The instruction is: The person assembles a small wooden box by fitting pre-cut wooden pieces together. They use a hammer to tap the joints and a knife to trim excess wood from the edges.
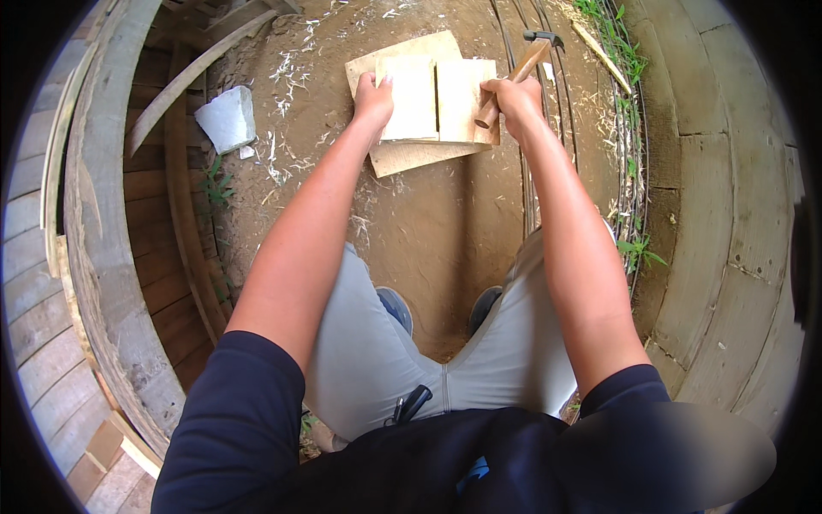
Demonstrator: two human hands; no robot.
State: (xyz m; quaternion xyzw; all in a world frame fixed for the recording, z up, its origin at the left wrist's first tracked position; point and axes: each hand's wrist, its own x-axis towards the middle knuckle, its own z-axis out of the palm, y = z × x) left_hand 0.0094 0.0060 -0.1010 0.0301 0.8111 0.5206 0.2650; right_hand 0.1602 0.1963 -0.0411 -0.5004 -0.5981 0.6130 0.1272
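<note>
- Left hand (374,104) is pinching the outer edge of the left board (408,98); the fingers underneath are hidden.
- Right hand (518,101) has the hammer (531,62) in its grip, and its fingertips are at the right board (467,90) too. Can't tell how hard they press.
- Those two boards sit side by side, dark gap between, on top of a bottom board (419,158) that's mostly covered and set askew on the dirt (419,231).
- White stone (228,118) off to the left, wood shavings around.
- Shoes (396,310) are half hidden by the pants (368,343).
- Shirt (385,475) has a blue mark (473,473), too partial to read; blurry patch at lower right.
</note>
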